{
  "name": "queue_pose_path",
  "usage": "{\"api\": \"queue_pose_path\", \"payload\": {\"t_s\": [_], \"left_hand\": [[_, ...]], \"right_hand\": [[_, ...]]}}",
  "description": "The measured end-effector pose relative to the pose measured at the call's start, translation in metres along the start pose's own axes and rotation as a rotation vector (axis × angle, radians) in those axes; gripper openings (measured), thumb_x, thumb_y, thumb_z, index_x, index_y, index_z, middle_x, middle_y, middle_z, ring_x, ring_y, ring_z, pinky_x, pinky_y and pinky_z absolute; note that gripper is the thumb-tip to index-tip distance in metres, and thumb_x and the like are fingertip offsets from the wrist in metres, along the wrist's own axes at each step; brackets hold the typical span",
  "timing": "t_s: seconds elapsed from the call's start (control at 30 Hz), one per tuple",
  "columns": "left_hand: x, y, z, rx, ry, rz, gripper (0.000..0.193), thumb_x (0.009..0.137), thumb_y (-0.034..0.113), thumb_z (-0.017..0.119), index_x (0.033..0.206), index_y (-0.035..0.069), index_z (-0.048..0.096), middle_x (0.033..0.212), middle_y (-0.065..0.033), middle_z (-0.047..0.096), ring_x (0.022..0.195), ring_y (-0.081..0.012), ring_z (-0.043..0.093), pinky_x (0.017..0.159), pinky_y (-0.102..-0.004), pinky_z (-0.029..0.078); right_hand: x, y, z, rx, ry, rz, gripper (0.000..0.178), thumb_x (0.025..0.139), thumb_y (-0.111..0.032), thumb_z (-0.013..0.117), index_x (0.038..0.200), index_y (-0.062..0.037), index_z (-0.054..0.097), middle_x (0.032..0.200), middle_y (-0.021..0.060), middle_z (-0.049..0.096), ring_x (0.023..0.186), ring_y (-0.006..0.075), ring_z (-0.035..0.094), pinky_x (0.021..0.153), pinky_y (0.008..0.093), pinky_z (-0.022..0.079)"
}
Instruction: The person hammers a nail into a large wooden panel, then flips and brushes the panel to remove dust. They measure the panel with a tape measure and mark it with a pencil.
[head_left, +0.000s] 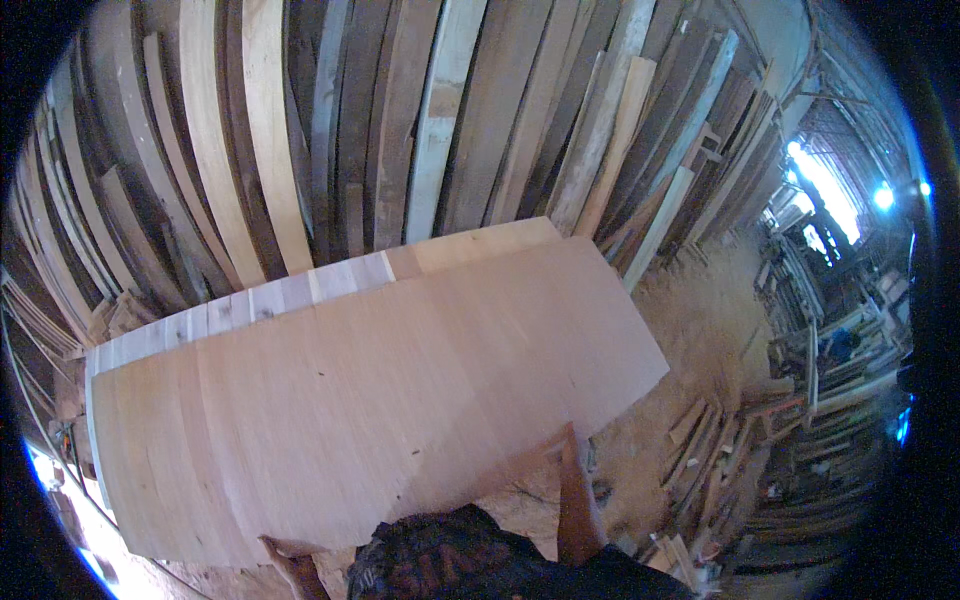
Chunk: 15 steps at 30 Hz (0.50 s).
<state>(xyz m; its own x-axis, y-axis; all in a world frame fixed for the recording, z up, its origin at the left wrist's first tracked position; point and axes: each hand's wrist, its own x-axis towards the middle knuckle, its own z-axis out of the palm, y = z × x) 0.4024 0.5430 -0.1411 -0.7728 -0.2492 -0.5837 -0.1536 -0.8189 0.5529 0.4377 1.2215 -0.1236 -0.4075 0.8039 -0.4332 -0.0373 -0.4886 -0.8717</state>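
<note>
A large, pale, pinkish-brown plywood sheet [370, 380] stretches across the middle in front of me, with a few small dark marks on its face. My left hand [287, 556] grips its near edge toward the left, the thumb showing at the edge. Farther right, my right hand [567, 450] holds the same near edge, its fingers partly hidden by the sheet. Past the sheet's far edge shows a strip of a second panel [285, 293], made of light and tan wooden pieces side by side. What lies beneath the sheet is hidden.
Many long boards [490, 130] lean upright along the wall at the back. Brown dusty ground [705, 320] shows at right, with loose wood offcuts [700, 450] scattered there. Stacked timber [830, 480] lies farther right. Bright daylight comes through an opening [825, 190] at upper right.
</note>
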Motion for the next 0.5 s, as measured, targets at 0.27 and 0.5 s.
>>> {"api": "queue_pose_path", "payload": {"t_s": [0.27, 0.5], "left_hand": [[-0.003, 0.004, 0.022, -0.057, 0.134, 0.017, 0.051, 0.098, 0.051, 0.064, 0.133, 0.015, 0.059, 0.095, -0.0007, 0.06, 0.078, -0.015, 0.056, 0.071, -0.0346, 0.051], [0.023, 0.003, -0.031, -0.144, -0.386, -0.03, 0.048, 0.101, 0.051, 0.058, 0.135, 0.018, 0.057, 0.095, 0.0002, 0.06, 0.078, -0.0169, 0.056, 0.071, -0.0378, 0.051]], "right_hand": [[0.009, -0.016, -0.001, -0.092, -0.03, -0.045, 0.07, 0.095, -0.044, 0.069, 0.147, -0.0049, 0.044, 0.139, 0.0131, 0.054, 0.123, 0.0313, 0.054, 0.102, 0.0483, 0.047], [0.006, -0.021, 0.002, -0.216, -0.096, -0.044, 0.068, 0.094, -0.043, 0.072, 0.144, -0.0043, 0.047, 0.133, 0.0129, 0.057, 0.119, 0.0297, 0.057, 0.1, 0.0473, 0.049]]}}
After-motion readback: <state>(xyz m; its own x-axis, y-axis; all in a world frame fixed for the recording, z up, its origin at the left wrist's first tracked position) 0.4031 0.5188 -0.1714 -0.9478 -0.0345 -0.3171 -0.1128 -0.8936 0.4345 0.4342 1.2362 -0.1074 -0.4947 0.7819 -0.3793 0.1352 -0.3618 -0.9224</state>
